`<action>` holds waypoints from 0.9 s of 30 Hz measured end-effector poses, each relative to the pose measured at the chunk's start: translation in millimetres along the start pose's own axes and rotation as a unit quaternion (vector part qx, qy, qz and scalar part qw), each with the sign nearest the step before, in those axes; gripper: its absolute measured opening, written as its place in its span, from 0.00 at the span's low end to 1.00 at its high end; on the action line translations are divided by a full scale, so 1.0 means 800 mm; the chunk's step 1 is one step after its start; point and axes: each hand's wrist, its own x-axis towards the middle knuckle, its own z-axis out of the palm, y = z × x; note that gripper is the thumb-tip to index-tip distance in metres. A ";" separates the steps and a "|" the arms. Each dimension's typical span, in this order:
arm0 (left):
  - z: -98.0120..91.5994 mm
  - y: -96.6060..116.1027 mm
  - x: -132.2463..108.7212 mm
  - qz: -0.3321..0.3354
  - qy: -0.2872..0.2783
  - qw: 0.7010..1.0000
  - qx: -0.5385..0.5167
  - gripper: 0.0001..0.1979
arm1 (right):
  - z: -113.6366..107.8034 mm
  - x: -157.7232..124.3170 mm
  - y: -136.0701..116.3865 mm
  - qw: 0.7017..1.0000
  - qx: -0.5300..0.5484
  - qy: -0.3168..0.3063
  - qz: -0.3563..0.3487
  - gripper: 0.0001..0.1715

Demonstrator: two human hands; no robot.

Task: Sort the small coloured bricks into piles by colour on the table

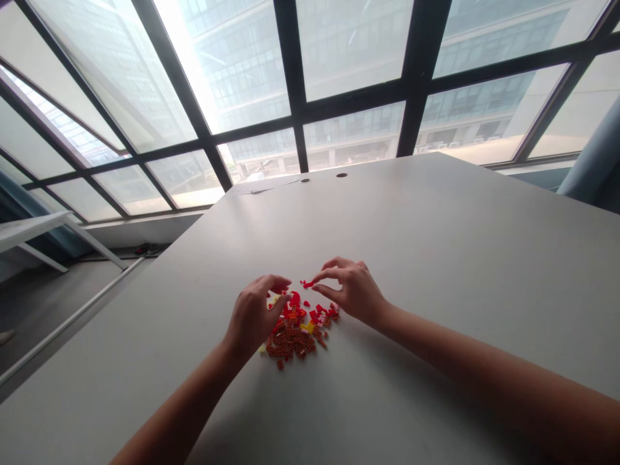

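Note:
A pile of small toy building bricks (290,339) lies on the white table, mostly brown, with red, yellow and pink ones among them. My left hand (254,310) is over the pile's left side, its thumb and fingers apart, partly covering some pale yellow bricks. Just beyond the pile, my right hand (353,290) pinches a small red brick (309,284) between thumb and index fingertips. Tiny red bits show beside that brick, too small to tell apart. A loose red brick (306,303) sits between the two hands.
The white table (411,226) stretches to large dark-framed windows (351,97). Two round cable holes and some paper (271,185) are at its far edge. To the left stands another white table (33,229); blue curtains (593,158) hang at the sides.

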 end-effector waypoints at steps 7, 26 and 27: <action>0.003 -0.015 -0.001 -0.003 -0.008 1.000 0.017 0.06 | -0.015 0.001 0.033 0.987 -0.163 0.006 0.009 0.10; 0.004 -0.015 -0.002 -0.005 -0.010 1.000 0.021 0.06 | -0.017 0.020 0.056 0.983 -0.168 -0.025 0.067 0.05; 0.003 -0.015 -0.002 -0.005 -0.011 1.000 0.023 0.06 | -0.016 0.021 0.055 0.984 -0.163 -0.021 0.071 0.05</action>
